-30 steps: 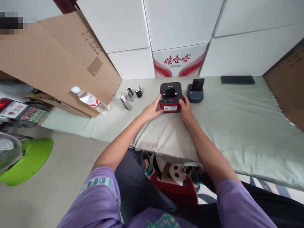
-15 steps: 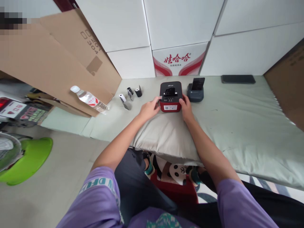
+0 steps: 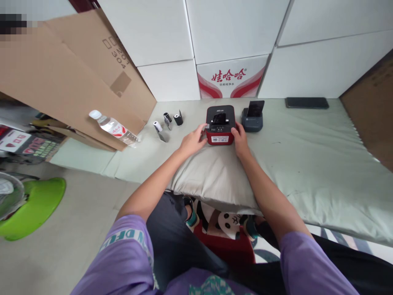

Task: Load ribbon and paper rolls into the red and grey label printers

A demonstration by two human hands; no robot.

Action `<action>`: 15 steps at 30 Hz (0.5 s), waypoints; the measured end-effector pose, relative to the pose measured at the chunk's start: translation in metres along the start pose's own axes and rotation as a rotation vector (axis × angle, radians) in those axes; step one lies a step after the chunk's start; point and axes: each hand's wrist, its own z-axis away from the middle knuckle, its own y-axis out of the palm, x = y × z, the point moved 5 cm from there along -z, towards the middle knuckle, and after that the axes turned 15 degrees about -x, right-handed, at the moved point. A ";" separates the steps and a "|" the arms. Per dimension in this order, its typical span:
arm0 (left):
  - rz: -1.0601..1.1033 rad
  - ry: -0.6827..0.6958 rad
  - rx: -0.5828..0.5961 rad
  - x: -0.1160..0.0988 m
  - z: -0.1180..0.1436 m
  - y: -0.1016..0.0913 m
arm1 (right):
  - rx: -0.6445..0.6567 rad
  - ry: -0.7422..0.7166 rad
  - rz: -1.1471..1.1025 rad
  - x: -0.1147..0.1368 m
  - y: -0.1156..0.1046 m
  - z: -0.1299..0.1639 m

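A red and black label printer [image 3: 220,138] stands upright on the pale green padded surface, with a dark strip [image 3: 220,119] in the slot on its top. My left hand [image 3: 193,140] grips its left side, fingers curled at the upper front corner by a small grey piece. Against the right side is my right hand [image 3: 241,141], its thumb on the front corner and the fingers running behind. Just right of it sits a smaller dark printer [image 3: 252,124] with a black sheet [image 3: 256,108] sticking up. Several small rolls, including a white roll [image 3: 157,126] and a black roll [image 3: 178,119], stand to the left.
A clear water bottle [image 3: 116,129] leans at the left, near a big cardboard box [image 3: 92,73]. White boxes [image 3: 233,30] form a wall behind. A black phone [image 3: 307,103] lies at the back right. A green stool [image 3: 39,209] is on the floor at left.
The view has shifted very slightly. Both hands stay at the sides of the red and black label printer, and nothing else has visibly moved.
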 end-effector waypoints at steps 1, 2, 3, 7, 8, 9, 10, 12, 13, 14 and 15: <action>-0.004 -0.002 0.003 0.000 0.000 0.000 | -0.001 -0.001 0.000 0.000 0.000 0.000; -0.007 -0.005 0.006 0.001 -0.001 0.000 | 0.001 -0.003 -0.001 0.000 0.000 0.000; -0.008 -0.007 0.011 0.001 -0.001 0.000 | 0.002 -0.005 -0.003 0.000 0.000 0.000; -0.005 -0.013 0.020 0.001 -0.001 -0.001 | 0.008 -0.008 0.003 0.001 0.001 0.000; -0.002 -0.013 0.021 0.000 -0.001 -0.001 | 0.007 -0.007 0.003 0.001 0.000 0.000; 0.004 -0.012 0.022 0.000 -0.001 -0.001 | 0.006 -0.005 0.002 0.002 0.000 0.000; 0.012 -0.012 0.024 0.000 -0.001 0.000 | 0.006 -0.002 0.001 0.002 0.000 0.001; 0.035 -0.012 0.028 0.000 -0.001 0.001 | 0.009 0.003 -0.001 0.002 0.000 0.001; 0.050 -0.013 0.030 0.001 -0.001 0.002 | 0.011 0.004 -0.001 0.002 0.000 0.000; 0.067 -0.014 0.031 0.002 -0.001 0.003 | 0.011 0.006 -0.002 0.002 0.000 0.000; 0.084 -0.015 0.030 0.002 -0.001 0.004 | 0.009 0.010 -0.005 0.002 0.000 0.000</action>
